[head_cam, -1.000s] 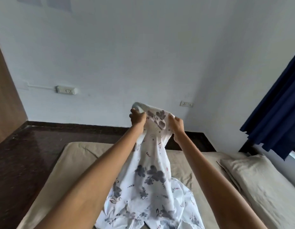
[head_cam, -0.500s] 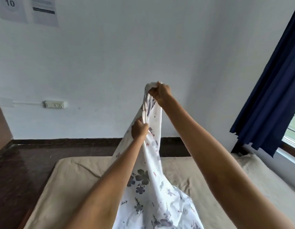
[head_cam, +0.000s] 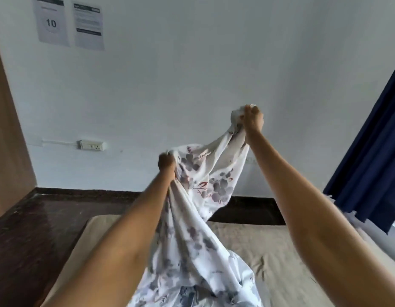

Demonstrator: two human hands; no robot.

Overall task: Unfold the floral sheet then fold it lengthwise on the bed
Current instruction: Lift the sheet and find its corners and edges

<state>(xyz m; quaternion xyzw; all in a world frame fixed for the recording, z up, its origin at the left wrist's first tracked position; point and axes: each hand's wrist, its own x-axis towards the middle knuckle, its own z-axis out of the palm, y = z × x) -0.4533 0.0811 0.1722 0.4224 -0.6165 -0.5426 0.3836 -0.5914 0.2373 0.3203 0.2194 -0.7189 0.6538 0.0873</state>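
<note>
Two hands, left hand (head_cam: pixel 167 161) and right hand (head_cam: pixel 253 118), grip one floral sheet (head_cam: pixel 205 218).

right hand (head_cam: pixel 252 120) swung rightward, left hand (head_cam: pixel 166 162) apart, floral sheet (head_cam: pixel 205 180) spreading

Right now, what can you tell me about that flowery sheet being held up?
The floral sheet is thin white cloth printed with grey-blue flowers and small reddish sprigs. It hangs bunched and twisted, not yet spread out. The right hand grips one gathered bit high up; the left hand grips another lower down, with a span of cloth stretched between them. The rest drapes down onto the beige bed.
</note>
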